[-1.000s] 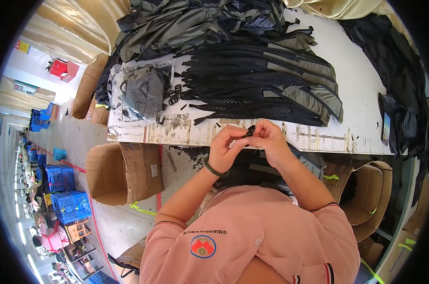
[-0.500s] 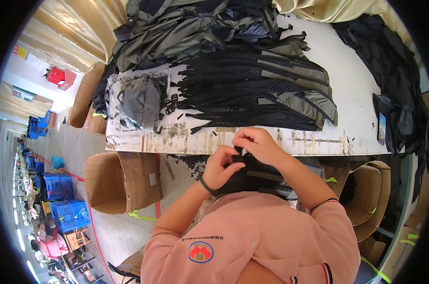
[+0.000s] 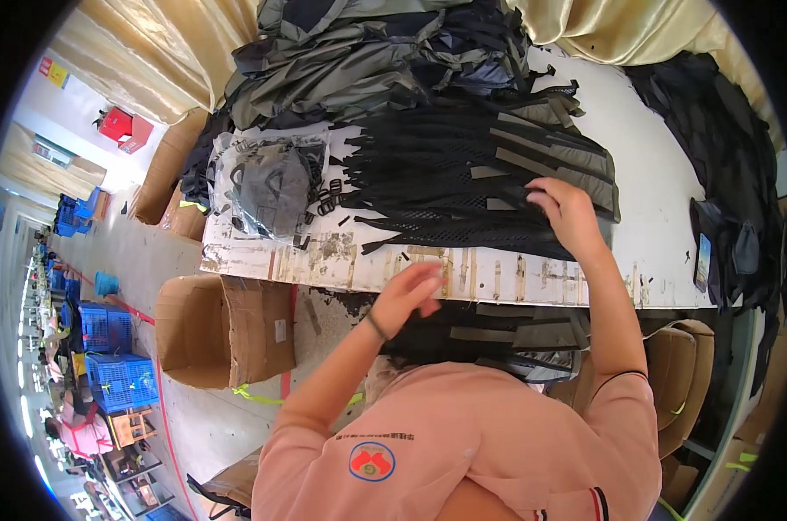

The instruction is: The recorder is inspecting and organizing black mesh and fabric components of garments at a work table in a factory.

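Note:
My right hand (image 3: 570, 215) is over the near right part of a fanned stack of black mesh straps with grey fabric panels (image 3: 463, 182). Its fingers are bent and a little apart, with nothing visible between them. My left hand (image 3: 408, 295) hangs at the table's front edge, its fingers loosely apart and holding nothing. Below it, across my lap, lies another black strap piece with a grey panel (image 3: 541, 336). Black plastic buckles (image 3: 331, 198) are scattered left of the stack, beside a clear plastic bag (image 3: 267, 195) of dark parts.
A heap of dark grey and black fabric (image 3: 367, 65) covers the back of the white table (image 3: 654, 174). More black fabric (image 3: 715, 139) hangs at the right, with a phone (image 3: 703, 260) on it. Cardboard boxes (image 3: 263, 334) stand below on both sides.
My hands, together over the lap before, have parted. The right one has moved up and right onto the strap stack; the left one has let go and drawn slightly left.

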The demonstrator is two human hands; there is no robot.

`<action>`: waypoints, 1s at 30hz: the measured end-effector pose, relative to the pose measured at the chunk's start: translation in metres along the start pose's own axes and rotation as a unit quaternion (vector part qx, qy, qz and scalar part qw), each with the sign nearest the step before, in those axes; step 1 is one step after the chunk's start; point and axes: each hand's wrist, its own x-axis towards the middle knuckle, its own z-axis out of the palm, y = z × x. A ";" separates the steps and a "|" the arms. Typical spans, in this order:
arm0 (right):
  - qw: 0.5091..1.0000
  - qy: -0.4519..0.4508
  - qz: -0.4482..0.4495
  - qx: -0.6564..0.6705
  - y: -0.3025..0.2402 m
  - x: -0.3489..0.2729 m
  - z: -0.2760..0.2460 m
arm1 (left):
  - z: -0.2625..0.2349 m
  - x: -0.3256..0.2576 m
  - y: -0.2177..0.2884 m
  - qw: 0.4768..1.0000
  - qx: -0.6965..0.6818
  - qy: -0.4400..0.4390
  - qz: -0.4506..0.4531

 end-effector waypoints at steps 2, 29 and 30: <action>0.991 -0.110 0.052 0.054 -0.024 -0.006 -0.007 | 0.021 0.023 0.009 0.987 -0.130 -0.023 0.088; 0.907 -0.260 0.120 0.307 -0.043 -0.060 0.171 | -0.170 0.052 0.054 0.712 0.516 0.389 0.275; 0.913 -0.256 0.102 0.300 -0.042 -0.059 0.173 | -0.180 0.056 0.065 0.689 0.562 0.390 0.241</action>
